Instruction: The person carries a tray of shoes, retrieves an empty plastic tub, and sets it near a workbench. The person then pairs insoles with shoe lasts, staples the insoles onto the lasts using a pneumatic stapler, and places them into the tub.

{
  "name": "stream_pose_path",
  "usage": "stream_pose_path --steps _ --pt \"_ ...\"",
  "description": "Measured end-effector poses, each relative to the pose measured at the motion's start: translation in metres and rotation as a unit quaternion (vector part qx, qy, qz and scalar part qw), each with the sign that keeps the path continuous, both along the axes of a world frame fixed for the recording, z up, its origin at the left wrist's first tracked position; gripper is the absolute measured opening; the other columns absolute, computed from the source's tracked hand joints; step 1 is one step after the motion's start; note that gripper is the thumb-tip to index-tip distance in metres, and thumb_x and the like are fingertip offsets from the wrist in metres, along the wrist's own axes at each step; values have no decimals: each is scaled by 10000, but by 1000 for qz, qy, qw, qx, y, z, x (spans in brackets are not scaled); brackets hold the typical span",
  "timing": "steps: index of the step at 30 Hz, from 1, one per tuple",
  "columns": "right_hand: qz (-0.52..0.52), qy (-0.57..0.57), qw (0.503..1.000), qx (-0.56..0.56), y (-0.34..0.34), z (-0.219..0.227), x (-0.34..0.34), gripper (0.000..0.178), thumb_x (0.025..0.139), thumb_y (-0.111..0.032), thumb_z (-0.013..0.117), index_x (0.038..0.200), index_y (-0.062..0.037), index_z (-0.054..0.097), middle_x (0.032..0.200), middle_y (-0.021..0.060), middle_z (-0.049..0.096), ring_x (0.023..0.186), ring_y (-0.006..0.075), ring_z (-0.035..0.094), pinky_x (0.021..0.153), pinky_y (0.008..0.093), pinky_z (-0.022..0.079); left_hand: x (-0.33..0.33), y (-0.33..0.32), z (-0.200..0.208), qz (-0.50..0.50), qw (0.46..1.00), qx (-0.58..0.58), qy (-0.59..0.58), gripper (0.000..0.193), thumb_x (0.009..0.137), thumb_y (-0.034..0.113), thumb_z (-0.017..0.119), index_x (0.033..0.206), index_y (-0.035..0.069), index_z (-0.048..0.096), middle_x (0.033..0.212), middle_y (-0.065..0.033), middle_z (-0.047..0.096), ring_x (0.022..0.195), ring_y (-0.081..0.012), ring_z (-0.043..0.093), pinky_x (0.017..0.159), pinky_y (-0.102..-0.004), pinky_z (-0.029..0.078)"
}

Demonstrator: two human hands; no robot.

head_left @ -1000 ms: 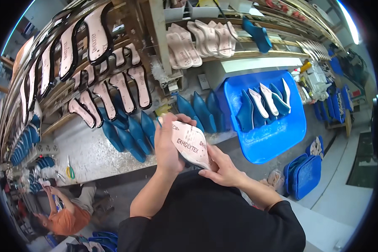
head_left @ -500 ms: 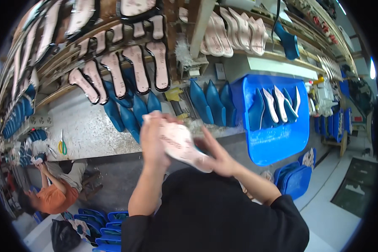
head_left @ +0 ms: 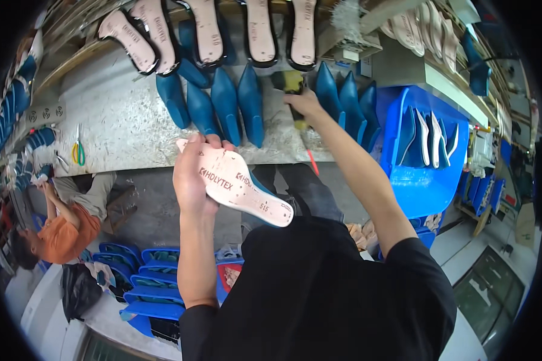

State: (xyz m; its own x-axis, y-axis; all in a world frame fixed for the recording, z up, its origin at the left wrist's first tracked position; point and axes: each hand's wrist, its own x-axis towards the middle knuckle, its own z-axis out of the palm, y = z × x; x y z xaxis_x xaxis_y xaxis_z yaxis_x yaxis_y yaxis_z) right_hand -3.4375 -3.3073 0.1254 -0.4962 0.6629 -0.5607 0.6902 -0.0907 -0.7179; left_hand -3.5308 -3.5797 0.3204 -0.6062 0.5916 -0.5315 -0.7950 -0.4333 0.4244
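Note:
My left hand (head_left: 193, 174) grips a blue shoe last with a pale pink insole (head_left: 238, 186) lying along its sole, held tilted in front of my body. The insole faces up, its heel end toward the lower right, and a strip of blue last shows beside it. Across the bench, my right hand (head_left: 305, 103) has its fingers round the handle of a yellow and black staple gun (head_left: 293, 81), with a red piece (head_left: 312, 161) hanging below. Left of the gun lie several bare blue lasts (head_left: 224, 108); more blue lasts (head_left: 349, 105) lie to its right.
Pink insoles in black holders (head_left: 208, 33) hang over the worn bench (head_left: 120, 114). A blue tray (head_left: 424, 189) with lasts and insoles leans at the right. Scissors (head_left: 78, 150) lie on the left, near a seated person in orange (head_left: 75, 231). Blue trays (head_left: 156, 295) stand behind on the floor.
My right hand has left the insole and reached forward onto the staple gun. My left hand keeps the last and has shifted slightly left. The view has tilted and moved.

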Motion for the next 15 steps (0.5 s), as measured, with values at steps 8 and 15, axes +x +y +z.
stream_pose_path --steps 8,15 --pt "143 111 924 -338 -92 223 57 251 849 -105 690 1076 -2 668 902 21 668 641 69 533 600 251 462 -19 7 -32 -17 985 -141 93 166 1018 206 574 999 43 547 876 -98 609 840 -250 657 710 -375 562" --pt "139 149 952 -228 -106 208 65 304 834 -107 701 1116 -3 657 969 45 694 741 114 613 688 275 520 -13 18 -42 -66 979 -161 104 186 1024 199 581 1054 26 521 868 -102 622 824 -244 676 718 -361 571"
